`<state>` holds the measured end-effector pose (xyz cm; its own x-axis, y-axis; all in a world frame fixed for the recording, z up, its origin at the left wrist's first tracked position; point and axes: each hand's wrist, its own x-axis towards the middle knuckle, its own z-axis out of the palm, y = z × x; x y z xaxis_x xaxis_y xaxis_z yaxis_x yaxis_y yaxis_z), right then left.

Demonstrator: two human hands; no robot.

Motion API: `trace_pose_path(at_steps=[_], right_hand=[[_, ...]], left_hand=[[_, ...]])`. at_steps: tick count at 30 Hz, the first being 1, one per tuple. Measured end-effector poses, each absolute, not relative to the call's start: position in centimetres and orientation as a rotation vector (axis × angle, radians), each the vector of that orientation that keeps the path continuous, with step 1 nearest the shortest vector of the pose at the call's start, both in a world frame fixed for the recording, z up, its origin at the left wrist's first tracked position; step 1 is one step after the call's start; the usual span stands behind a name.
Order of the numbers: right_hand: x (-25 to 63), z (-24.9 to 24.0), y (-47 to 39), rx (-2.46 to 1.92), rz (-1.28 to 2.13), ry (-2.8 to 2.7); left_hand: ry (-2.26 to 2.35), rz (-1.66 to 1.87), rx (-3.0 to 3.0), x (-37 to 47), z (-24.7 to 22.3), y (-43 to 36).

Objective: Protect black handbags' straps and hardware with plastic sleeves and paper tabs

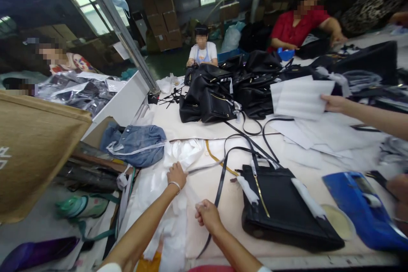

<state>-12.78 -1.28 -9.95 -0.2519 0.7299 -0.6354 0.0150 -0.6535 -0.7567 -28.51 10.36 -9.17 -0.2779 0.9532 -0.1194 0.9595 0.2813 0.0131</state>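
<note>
White wrapping film (168, 225) lies on the bench (229, 242) in front of the wearer, with both grips on it. The left hand (177, 176) has its fingers curled closed on the crumpled film; the right hand (207, 216), nearer the wearer, pinches a thin length between thumb and fingers. That length slants from the left hand towards the wearer and rightwards, while the looser lengths run with their long axis roughly from the far side of the bench to the near edge.

Just right of the right hand lies a black handbag (280, 204), its gold zip slanting and its thin strap (222, 178) looping out beside the film. Further right sits a blue tape dispenser (360, 208). Left of the film is a denim bag (140, 142); beyond are piled black bags (216, 93), and another person's hand (333, 103) holds white sheets (299, 97). A tan bag (41, 148) at far left carries pale lettering, too cut off to read
</note>
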Motion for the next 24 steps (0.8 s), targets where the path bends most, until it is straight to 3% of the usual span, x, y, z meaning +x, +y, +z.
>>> trace_pose_path(at_steps=[9, 13, 18, 21, 24], right_hand=[[-17.8, -7.3, -9.5, -1.313, 1.62, -2.29], [-13.1, -7.4, -6.1, -1.653, 1.51, -2.188], [-9.2, -7.1, -2.7, -1.662, 1.392, -2.103], [-8.3, -7.6, -1.5, -1.716, 1.391, -1.945], [-8.3, -8.8, -1.0, -1.686, 1.675, -1.541]], left_hand=[[2.334, -0.011, 1.905, -31.7, -10.3, 10.7], [2.145, 0.166, 2.019, -30.7, -8.6, 8.7], [1.01, 0.193, 1.867, -27.7, -7.7, 4.6], [0.94, 0.145, 1.735, -28.0, -8.4, 3.0], [1.025, 0.203, 1.627, -29.8, -9.1, 2.4]])
